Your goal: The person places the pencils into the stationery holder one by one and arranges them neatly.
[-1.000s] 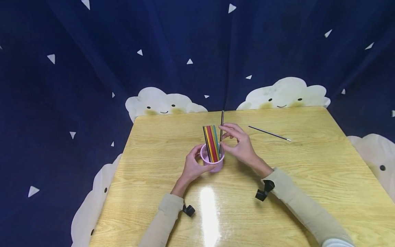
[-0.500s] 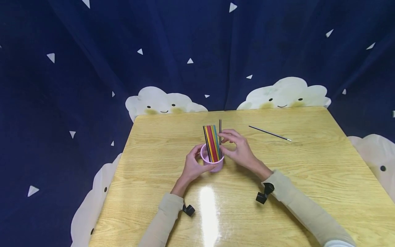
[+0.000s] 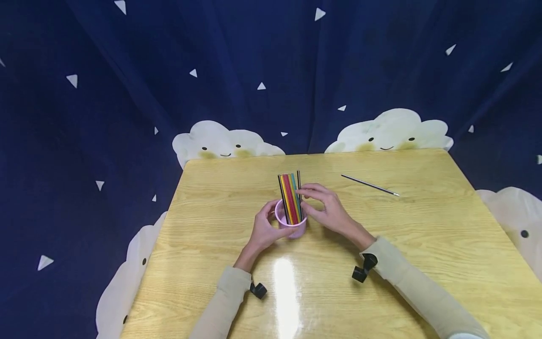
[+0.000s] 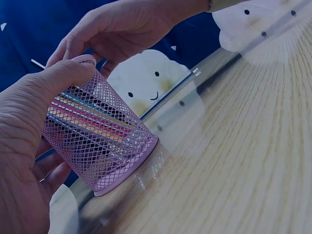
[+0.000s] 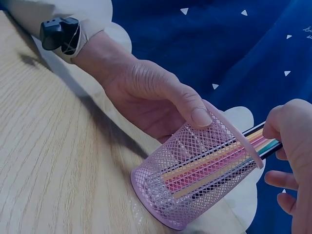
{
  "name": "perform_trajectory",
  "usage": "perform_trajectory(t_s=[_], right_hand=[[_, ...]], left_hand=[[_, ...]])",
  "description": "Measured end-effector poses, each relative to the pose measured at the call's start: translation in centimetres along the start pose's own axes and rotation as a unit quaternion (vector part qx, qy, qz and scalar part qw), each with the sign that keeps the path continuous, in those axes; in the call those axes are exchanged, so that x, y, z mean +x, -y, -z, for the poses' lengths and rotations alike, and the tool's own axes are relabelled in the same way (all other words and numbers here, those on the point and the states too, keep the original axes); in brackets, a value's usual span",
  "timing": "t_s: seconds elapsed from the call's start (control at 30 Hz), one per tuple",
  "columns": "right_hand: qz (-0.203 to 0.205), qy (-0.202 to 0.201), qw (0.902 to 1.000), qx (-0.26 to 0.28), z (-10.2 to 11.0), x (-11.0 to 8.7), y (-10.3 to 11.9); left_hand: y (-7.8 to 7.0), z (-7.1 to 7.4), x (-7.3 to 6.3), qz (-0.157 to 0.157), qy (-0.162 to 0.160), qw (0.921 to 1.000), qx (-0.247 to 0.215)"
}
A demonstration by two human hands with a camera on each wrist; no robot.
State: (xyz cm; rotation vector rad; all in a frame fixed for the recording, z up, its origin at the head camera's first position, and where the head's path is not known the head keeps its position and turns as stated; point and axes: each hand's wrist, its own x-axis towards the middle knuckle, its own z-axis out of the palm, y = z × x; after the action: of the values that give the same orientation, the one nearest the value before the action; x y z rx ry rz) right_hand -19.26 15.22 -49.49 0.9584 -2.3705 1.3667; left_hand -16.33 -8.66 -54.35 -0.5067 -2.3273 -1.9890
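Observation:
A pink mesh pencil cup [image 3: 294,230] stands upright on the table. My left hand [image 3: 265,229] grips it round the side, thumb near the rim in the right wrist view. Inside lean several pencils [image 3: 290,197] in black, yellow, red and teal, their lower ends showing through the mesh [image 4: 92,131]. At the cup's right side my right hand [image 3: 327,207] pinches a black pencil [image 3: 298,181] standing in the cup, index fingertip overlapping the teal one. In the right wrist view, the right hand's other fingers [image 5: 282,180] hang loose beside the rim.
Another black pencil [image 3: 370,184] with a pale tip lies on the wooden table [image 3: 220,188], right of and behind the cup. A dark blue curtain [image 3: 237,56] with white triangles and clouds hangs behind the table. Black wrist cameras [image 3: 258,290] sit on both forearms.
My right hand has lowered the black pencil into the cup, and its top has tilted left towards the others. The left hand and cup have stayed in place.

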Motion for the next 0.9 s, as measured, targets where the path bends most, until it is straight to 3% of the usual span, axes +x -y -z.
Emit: perform_trajectory(t_s=[0.37,0.57,0.63,0.9], right_hand=[[0.001,0.029,0.9995,-0.011,0.3,0.1,-0.2],[0.001,0.041,0.9991,-0.004,0.3,-0.2,0.0],[0.002,0.033,0.9994,0.005,0.4,-0.3,-0.1],[-0.001,-0.028,0.9996,0.009,2.8,-0.6,-1.3]], left_hand=[[0.0,-0.2,0.2,-0.004,-0.008,0.9995,-0.030],[-2.8,-0.1,-0.4,-0.007,0.000,0.9996,-0.028],[-3.6,0.0,-0.5,-0.008,0.000,0.9996,-0.027],[-3.7,0.0,-0.5,0.000,-0.004,0.9996,-0.027]])
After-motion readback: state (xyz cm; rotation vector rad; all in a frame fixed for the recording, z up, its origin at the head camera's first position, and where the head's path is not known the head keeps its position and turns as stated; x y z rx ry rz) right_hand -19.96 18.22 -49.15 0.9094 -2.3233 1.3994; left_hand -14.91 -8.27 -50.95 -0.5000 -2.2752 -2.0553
